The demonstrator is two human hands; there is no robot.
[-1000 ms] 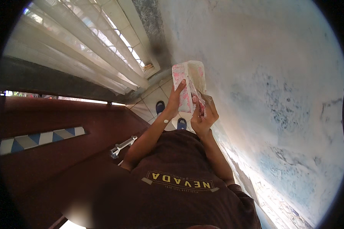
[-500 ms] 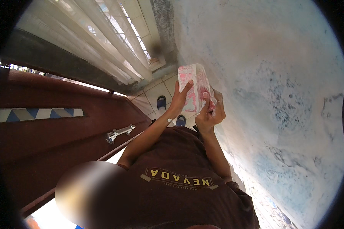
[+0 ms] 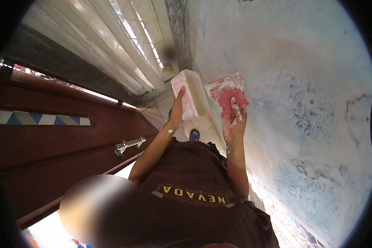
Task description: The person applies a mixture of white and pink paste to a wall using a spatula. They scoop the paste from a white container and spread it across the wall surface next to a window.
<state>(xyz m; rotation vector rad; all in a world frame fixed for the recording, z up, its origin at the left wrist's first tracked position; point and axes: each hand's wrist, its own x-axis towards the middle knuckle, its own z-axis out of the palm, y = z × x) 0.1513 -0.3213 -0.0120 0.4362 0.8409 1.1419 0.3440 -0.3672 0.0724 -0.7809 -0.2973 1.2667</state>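
My left hand (image 3: 177,110) grips a rectangular pink tub (image 3: 178,89) by its side, the thumb lying along the outer wall. White paste smears the tub, and its hollow inside faces to the right. Closed on a flat pink spreader (image 3: 229,97), my right hand (image 3: 235,124) has its fingers pressed on the blade's near part. White paste coats the spreader's far edge and streaks my right fingers and wrist. A narrow gap parts the spreader from the tub. The spreader appears close to the wall; whether they touch I cannot tell.
A patchy white and bluish wall (image 3: 310,82) rises on the right. To the left is a dark red door (image 3: 62,165) with a metal handle (image 3: 130,146). Pale curtains (image 3: 99,45) hang at the window beyond. Below are floor tiles (image 3: 153,115) and my sandal (image 3: 194,134).
The spreader has come away from the tub and moved right, its flat face now showing. My left hand has shifted the tub left and turned it so the inside shows.
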